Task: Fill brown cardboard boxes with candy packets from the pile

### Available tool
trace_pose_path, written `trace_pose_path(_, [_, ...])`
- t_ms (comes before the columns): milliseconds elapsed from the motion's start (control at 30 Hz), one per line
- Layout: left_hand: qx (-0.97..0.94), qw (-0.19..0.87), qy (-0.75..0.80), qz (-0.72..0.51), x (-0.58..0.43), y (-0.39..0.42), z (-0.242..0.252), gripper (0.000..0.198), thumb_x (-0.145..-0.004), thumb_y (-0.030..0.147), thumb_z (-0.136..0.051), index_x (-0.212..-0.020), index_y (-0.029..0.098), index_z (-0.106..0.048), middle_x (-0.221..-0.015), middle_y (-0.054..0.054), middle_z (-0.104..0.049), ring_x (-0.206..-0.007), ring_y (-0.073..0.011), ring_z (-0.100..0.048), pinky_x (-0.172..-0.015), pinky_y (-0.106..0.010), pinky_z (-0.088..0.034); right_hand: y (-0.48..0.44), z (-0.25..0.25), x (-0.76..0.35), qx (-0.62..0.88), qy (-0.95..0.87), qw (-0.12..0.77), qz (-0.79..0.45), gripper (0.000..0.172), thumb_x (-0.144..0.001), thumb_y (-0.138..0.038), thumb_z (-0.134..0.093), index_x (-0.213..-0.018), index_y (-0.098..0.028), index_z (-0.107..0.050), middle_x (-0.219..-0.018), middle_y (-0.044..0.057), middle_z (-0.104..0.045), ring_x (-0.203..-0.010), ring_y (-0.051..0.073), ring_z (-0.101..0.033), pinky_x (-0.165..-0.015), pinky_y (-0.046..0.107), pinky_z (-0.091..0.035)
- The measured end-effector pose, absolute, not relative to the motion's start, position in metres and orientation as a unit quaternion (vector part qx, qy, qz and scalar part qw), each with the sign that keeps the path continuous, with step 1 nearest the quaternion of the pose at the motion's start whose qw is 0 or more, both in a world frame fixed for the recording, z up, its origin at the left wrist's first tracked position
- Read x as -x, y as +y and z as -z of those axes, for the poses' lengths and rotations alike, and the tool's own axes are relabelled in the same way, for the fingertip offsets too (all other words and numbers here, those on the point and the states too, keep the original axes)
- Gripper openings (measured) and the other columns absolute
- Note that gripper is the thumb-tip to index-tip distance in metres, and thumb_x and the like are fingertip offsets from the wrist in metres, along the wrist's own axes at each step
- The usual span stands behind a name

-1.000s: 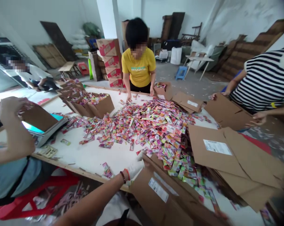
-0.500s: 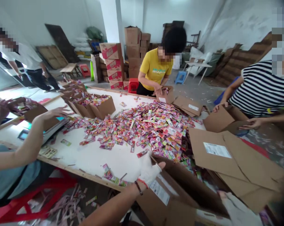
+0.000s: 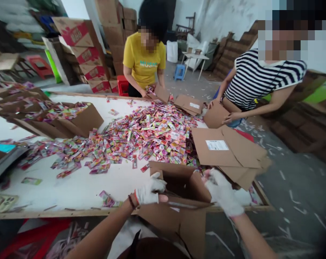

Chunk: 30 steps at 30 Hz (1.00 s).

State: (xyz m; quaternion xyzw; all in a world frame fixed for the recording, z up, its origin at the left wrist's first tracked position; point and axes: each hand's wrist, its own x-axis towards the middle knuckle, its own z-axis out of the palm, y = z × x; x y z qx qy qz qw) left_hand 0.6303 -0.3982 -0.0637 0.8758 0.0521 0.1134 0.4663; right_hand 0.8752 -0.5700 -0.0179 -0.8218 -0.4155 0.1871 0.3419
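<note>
An opened cardboard box [image 3: 176, 217] stands at the near edge of the table, its dark inside facing up. My left hand [image 3: 150, 190], in a white glove with a bare thumb tip, grips the box's left side. On the opposite side, my gloved right hand [image 3: 222, 192] has its fingers curled at the box's right edge. Just beyond the box rises a heap of small colourful sachets [image 3: 163, 133]. Flattened cartons [image 3: 217, 145] with a white label lie to the right of the heap.
Filled cardboard boxes [image 3: 83, 120] stand on the left of the white table [image 3: 79, 190]. Across it, a person in yellow [image 3: 145, 61] handles a small box. A person in stripes [image 3: 260, 79] holds another carton [image 3: 215, 115]. A dark-edged device [image 3: 10, 163] sits at the left.
My view has swung right. The box has turned upright between my hands and opened wider; my right hand has come up to its right edge. The striped-shirt person's carton looks more closed.
</note>
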Motion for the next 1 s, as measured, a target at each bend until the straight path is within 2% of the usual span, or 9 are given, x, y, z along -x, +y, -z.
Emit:
trace_pose_path(67, [-0.841, 0.517, 0.075, -0.137, -0.624, -0.404, 0.068, 0.042, -0.086, 0.054, -0.049, -0.068, 0.019, -0.061, -0.083, -0.002, -0.070, -0.094, -0.0184, -0.064, -0.113, -0.042, -0.021, -0.589, 0.018, -0.862, 0.775, -0.480, 0.305, -0.275, 0.037, -0.077, -0.040, -0.056, -0.107, -0.020, -0.064, -0.108, 0.010, -0.067, -0.100, 0.026, -0.062, -0.092, 0.042, -0.050])
trace_pose_path(167, [-0.827, 0.487, 0.164, -0.227, -0.626, -0.425, 0.076, 0.033, -0.082, 0.049, -0.058, -0.084, 0.017, -0.065, -0.095, -0.008, -0.069, -0.095, -0.0200, -0.063, -0.102, -0.039, -0.039, -0.602, 0.030, -0.849, 0.744, -0.510, 0.272, -0.334, 0.039, -0.080, -0.038, -0.055, -0.115, -0.023, -0.063, -0.114, 0.008, -0.066, -0.107, 0.025, -0.061, -0.095, 0.041, -0.049])
trace_pose_path(267, [-0.859, 0.297, 0.293, -0.298, -0.640, -0.441, 0.077, 0.044, -0.080, 0.031, -0.059, -0.119, 0.012, -0.058, -0.124, -0.019, -0.056, -0.121, -0.0285, -0.050, -0.098, -0.043, -0.043, -0.596, 0.056, -0.852, 0.811, -0.480, 0.286, -0.175, 0.038, -0.082, -0.043, -0.054, -0.109, -0.018, -0.062, -0.103, 0.013, -0.068, -0.097, 0.029, -0.062, -0.088, 0.047, -0.050])
trace_pose_path(367, [-0.884, 0.132, 0.340, -0.292, -0.657, -0.440, 0.064, 0.067, -0.071, 0.017, -0.059, -0.135, 0.008, -0.043, -0.140, -0.023, -0.039, -0.134, -0.0369, -0.033, -0.108, -0.059, -0.025, -0.584, 0.087, -0.860, 0.852, -0.407, 0.322, 0.068, 0.040, -0.081, -0.048, -0.053, -0.099, -0.012, -0.058, -0.099, 0.019, -0.062, -0.097, 0.034, -0.056, -0.087, 0.053, -0.046])
trace_pose_path(467, [-0.913, 0.113, 0.293, -0.260, -0.664, -0.430, 0.048, 0.069, -0.065, 0.019, -0.060, -0.132, 0.007, -0.045, -0.134, -0.020, -0.046, -0.129, -0.0354, -0.039, -0.112, -0.059, -0.017, -0.575, 0.102, -0.861, 0.859, -0.291, 0.398, 0.136, 0.035, -0.089, -0.040, -0.040, -0.104, -0.011, -0.052, -0.097, 0.018, -0.059, -0.091, 0.028, -0.056, -0.084, 0.047, -0.047])
trace_pose_path(567, [-0.940, 0.141, 0.231, -0.207, -0.656, -0.425, 0.042, 0.031, -0.071, 0.027, -0.061, -0.100, 0.016, -0.063, -0.110, -0.011, -0.060, -0.105, -0.0267, -0.054, -0.107, -0.049, -0.031, -0.570, 0.093, -0.854, 0.848, -0.286, 0.426, 0.131, 0.035, -0.093, -0.034, -0.034, -0.115, -0.012, -0.050, -0.108, 0.017, -0.058, -0.098, 0.025, -0.056, -0.089, 0.042, -0.046])
trace_pose_path(667, [-0.956, 0.144, 0.200, -0.159, -0.644, -0.428, 0.048, 0.020, -0.080, 0.036, -0.056, -0.080, 0.018, -0.063, -0.093, -0.007, -0.062, -0.087, -0.0229, -0.056, -0.092, -0.044, -0.041, -0.566, 0.069, -0.842, 0.839, -0.420, 0.319, 0.133, 0.034, -0.091, -0.037, -0.045, -0.113, -0.013, -0.055, -0.120, 0.017, -0.052, -0.115, 0.029, -0.047, -0.098, 0.044, -0.038])
trace_pose_path(767, [-0.955, 0.132, 0.222, -0.145, -0.645, -0.431, 0.056, 0.041, -0.081, 0.041, -0.057, -0.112, 0.015, -0.061, -0.105, -0.012, -0.061, -0.096, -0.0262, -0.056, -0.093, -0.046, -0.040, -0.554, 0.050, -0.831, 0.833, -0.528, 0.155, 0.055, 0.021, -0.085, -0.035, -0.059, -0.096, -0.017, -0.062, -0.103, 0.011, -0.058, -0.099, 0.027, -0.052, -0.088, 0.040, -0.041])
trace_pose_path(1000, [-0.978, 0.140, 0.152, -0.024, -0.673, -0.427, 0.069, 0.059, -0.085, 0.052, -0.045, -0.135, 0.020, -0.046, -0.147, -0.016, -0.036, -0.138, -0.0370, -0.025, -0.107, -0.067, -0.004, -0.513, 0.058, -0.820, 0.821, -0.560, -0.074, -0.083, 0.017, -0.081, -0.026, -0.058, -0.096, -0.021, -0.061, -0.099, 0.009, -0.059, -0.092, 0.029, -0.055, -0.069, 0.037, -0.042])
